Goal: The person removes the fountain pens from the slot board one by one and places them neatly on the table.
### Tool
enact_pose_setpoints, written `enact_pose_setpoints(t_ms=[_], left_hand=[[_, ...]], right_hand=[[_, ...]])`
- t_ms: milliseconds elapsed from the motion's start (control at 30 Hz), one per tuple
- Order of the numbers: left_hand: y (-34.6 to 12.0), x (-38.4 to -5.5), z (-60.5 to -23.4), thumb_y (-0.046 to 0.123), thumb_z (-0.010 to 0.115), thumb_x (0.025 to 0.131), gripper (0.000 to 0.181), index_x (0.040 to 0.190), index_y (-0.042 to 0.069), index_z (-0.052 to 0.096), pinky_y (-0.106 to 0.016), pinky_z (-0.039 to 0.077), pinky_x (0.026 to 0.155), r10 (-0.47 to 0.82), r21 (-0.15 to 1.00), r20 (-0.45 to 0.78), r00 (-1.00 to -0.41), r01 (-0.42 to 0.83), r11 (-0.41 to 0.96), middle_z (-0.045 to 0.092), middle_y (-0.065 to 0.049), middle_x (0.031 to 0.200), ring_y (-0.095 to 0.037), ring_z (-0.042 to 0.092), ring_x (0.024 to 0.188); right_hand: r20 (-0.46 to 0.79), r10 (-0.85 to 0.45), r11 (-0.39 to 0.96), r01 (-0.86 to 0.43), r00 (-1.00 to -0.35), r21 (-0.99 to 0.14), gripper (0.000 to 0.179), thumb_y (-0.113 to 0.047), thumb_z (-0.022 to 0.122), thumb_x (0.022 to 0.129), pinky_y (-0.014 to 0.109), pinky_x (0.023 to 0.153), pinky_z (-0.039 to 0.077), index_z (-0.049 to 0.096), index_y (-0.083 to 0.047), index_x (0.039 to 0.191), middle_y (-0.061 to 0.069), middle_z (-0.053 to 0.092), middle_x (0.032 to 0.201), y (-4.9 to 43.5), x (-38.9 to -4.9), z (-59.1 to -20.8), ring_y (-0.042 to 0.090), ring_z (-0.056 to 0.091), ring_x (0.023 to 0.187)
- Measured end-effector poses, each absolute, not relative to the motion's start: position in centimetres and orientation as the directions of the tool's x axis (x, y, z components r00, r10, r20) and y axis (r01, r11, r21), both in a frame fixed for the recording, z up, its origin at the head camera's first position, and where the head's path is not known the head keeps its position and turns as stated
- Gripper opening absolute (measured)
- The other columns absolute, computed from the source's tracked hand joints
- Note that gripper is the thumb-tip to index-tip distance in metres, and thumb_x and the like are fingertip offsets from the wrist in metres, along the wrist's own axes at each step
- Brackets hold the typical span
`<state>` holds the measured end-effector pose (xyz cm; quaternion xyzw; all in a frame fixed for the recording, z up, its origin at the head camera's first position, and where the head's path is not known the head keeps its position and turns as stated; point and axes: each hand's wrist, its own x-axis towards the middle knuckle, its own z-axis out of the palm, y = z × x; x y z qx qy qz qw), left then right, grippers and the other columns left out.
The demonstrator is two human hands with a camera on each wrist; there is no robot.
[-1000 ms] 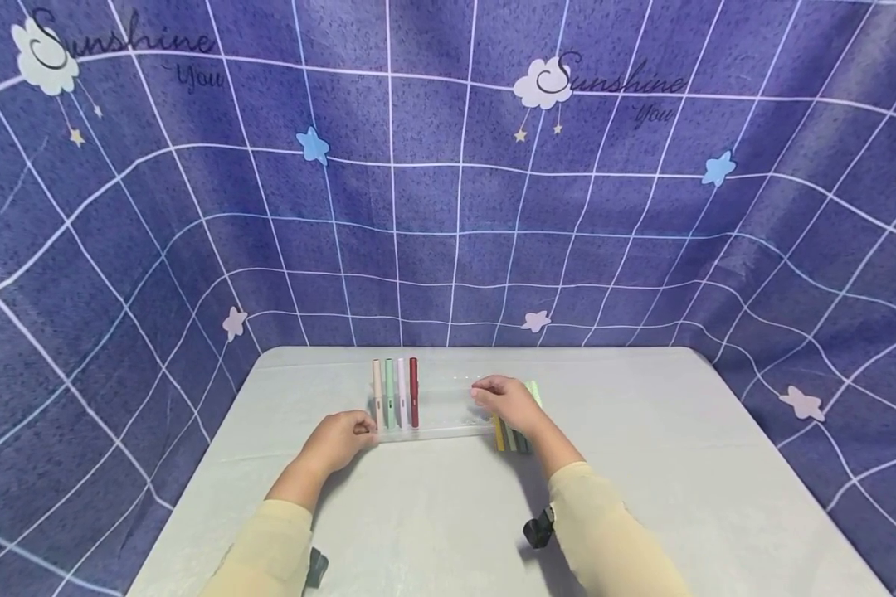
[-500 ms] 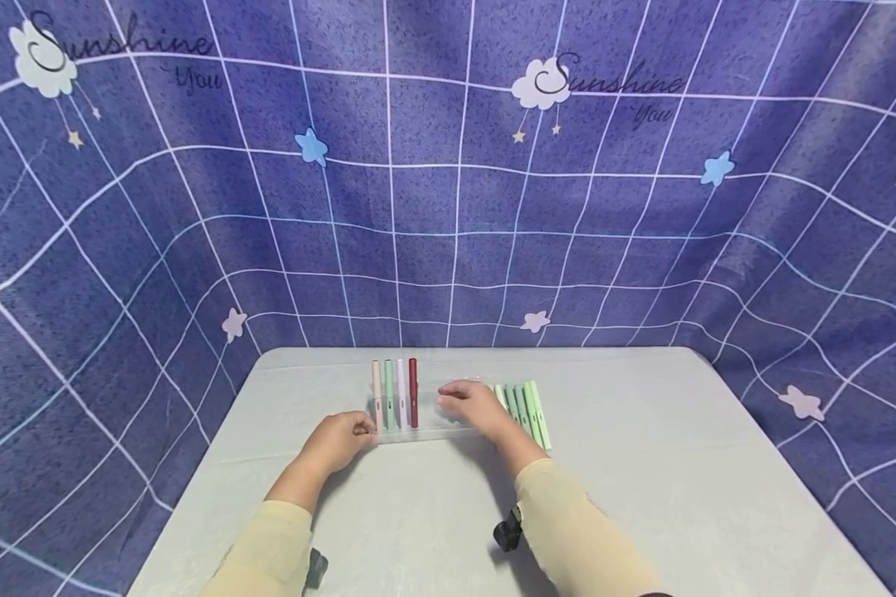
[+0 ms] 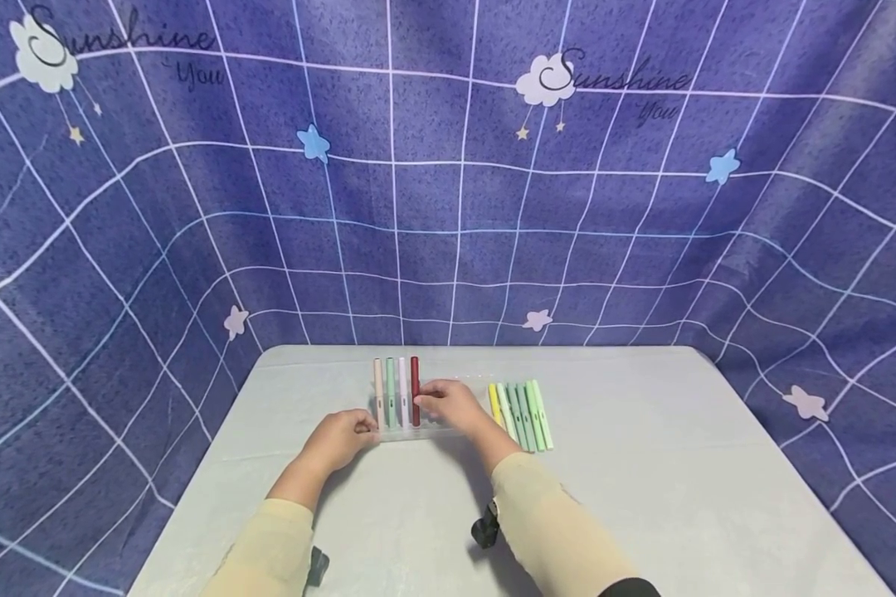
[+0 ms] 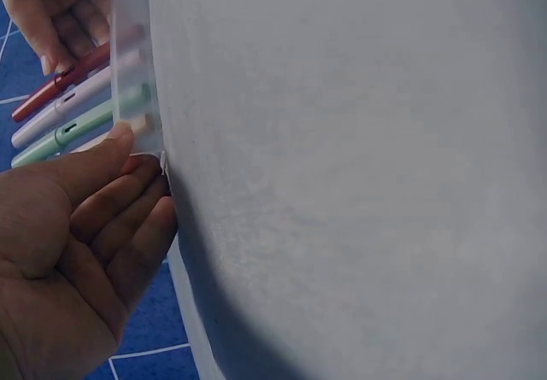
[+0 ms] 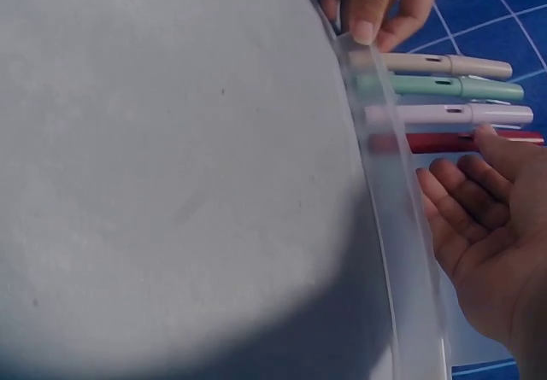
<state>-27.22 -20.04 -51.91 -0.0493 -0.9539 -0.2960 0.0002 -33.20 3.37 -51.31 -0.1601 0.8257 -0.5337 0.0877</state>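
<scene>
A clear plastic pen tray (image 3: 440,430) lies near the back of the table. Side by side at its left end are a beige pen (image 3: 378,390), a mint green pen (image 3: 392,394), a pale lilac pen (image 3: 403,394) and a dark red pen (image 3: 415,373). My left hand (image 3: 338,439) pinches the tray's front left corner, thumb on top, as the left wrist view shows. My right hand (image 3: 451,405) has its thumb and index finger on the red pen around its middle; its other fingers curl loosely, seen in the right wrist view (image 5: 491,226).
To the right of my right hand, a row of several pens lies at the tray's right end: a yellow pen (image 3: 495,402), then pale and darker green pens (image 3: 523,414). Behind the table (image 3: 642,464) hangs a blue gridded curtain (image 3: 448,199).
My right hand has moved left from the green and yellow pens, across the tray, to the red pen. The left hand has stayed at the tray's corner.
</scene>
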Motion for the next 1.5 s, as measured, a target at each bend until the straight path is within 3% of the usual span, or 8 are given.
enact_pose_setpoints(t_ms=[233, 400, 567, 900, 1100, 1367, 1500], left_hand=[[-19.9, -27.4, -51.9, 0.027, 0.076, 0.085, 0.01, 0.086, 0.022, 0.068, -0.044, 0.049, 0.086, 0.096, 0.565, 0.035, -0.995, 0.099, 0.819, 0.068, 0.01, 0.079, -0.012, 0.058, 0.077], [-19.8, -27.4, -51.7, 0.027, 0.076, 0.085, 0.009, 0.085, 0.021, 0.068, -0.043, 0.049, 0.085, 0.098, 0.566, 0.035, -0.995, 0.1, 0.818, 0.067, 0.009, 0.078, -0.012, 0.057, 0.076], [-19.8, -27.3, -51.7, 0.026, 0.075, 0.086, 0.009, 0.086, 0.02, 0.068, -0.042, 0.049, 0.082, 0.1, 0.563, 0.038, -0.994, 0.104, 0.82, 0.067, 0.008, 0.078, -0.012, 0.055, 0.074], [-19.8, -27.3, -51.8, 0.028, 0.075, 0.086, 0.009, 0.087, 0.021, 0.069, -0.042, 0.049, 0.083, 0.092, 0.56, 0.027, -0.995, 0.091, 0.823, 0.066, 0.009, 0.077, -0.012, 0.055, 0.074], [-19.9, -27.2, -51.7, 0.027, 0.075, 0.086, 0.009, 0.087, 0.021, 0.068, -0.044, 0.05, 0.084, 0.099, 0.559, 0.033, -0.995, 0.1, 0.823, 0.068, 0.009, 0.08, -0.012, 0.056, 0.076], [-19.9, -27.1, -51.9, 0.029, 0.075, 0.086, 0.012, 0.092, 0.021, 0.069, -0.043, 0.05, 0.084, 0.077, 0.563, -0.005, -0.997, 0.06, 0.825, 0.068, 0.01, 0.082, -0.011, 0.057, 0.076], [-19.9, -27.0, -51.8, 0.028, 0.075, 0.086, 0.011, 0.092, 0.021, 0.069, -0.043, 0.05, 0.083, 0.082, 0.562, -0.001, -0.997, 0.068, 0.824, 0.068, 0.009, 0.082, -0.011, 0.056, 0.076]], right_hand=[[0.048, -0.35, 0.386, -0.191, -0.935, -0.903, 0.017, -0.021, 0.068, 0.092, 0.033, 0.063, 0.055, 0.068, -0.005, 0.096, 0.015, 0.071, 0.087, 2.9, -33.3, -51.2, 0.032, 0.069, 0.077], [0.06, -0.33, 0.37, -0.187, -0.942, -0.91, 0.015, -0.02, 0.068, 0.093, 0.031, 0.062, 0.055, 0.067, -0.004, 0.094, 0.011, 0.07, 0.083, 2.9, -33.2, -51.2, 0.031, 0.069, 0.075], [0.075, -0.305, 0.302, -0.171, -0.949, -0.938, 0.016, -0.017, 0.066, 0.094, 0.035, 0.064, 0.057, 0.066, -0.002, 0.097, 0.01, 0.068, 0.081, 3.0, -32.9, -51.1, 0.038, 0.068, 0.076], [0.085, -0.292, 0.133, -0.128, -0.953, -0.983, 0.019, -0.011, 0.062, 0.096, 0.055, 0.079, 0.057, 0.06, 0.006, 0.105, 0.026, 0.068, 0.102, 4.7, -32.5, -50.5, 0.042, 0.069, 0.089], [0.073, -0.323, 0.066, -0.099, -0.944, -0.993, 0.021, -0.004, 0.057, 0.097, 0.058, 0.082, 0.055, 0.056, 0.014, 0.108, 0.036, 0.062, 0.107, 6.7, -32.6, -50.0, 0.05, 0.064, 0.097], [0.032, -0.285, 0.092, -0.061, -0.958, -0.994, 0.02, -0.009, 0.06, 0.097, 0.051, 0.079, 0.058, 0.058, 0.008, 0.107, 0.023, 0.065, 0.102, 9.2, -32.4, -49.9, 0.033, 0.067, 0.089], [0.023, -0.281, 0.129, -0.061, -0.959, -0.99, 0.021, -0.01, 0.06, 0.097, 0.049, 0.076, 0.059, 0.058, 0.007, 0.107, 0.019, 0.063, 0.098, 10.6, -32.3, -49.7, 0.034, 0.067, 0.087]])
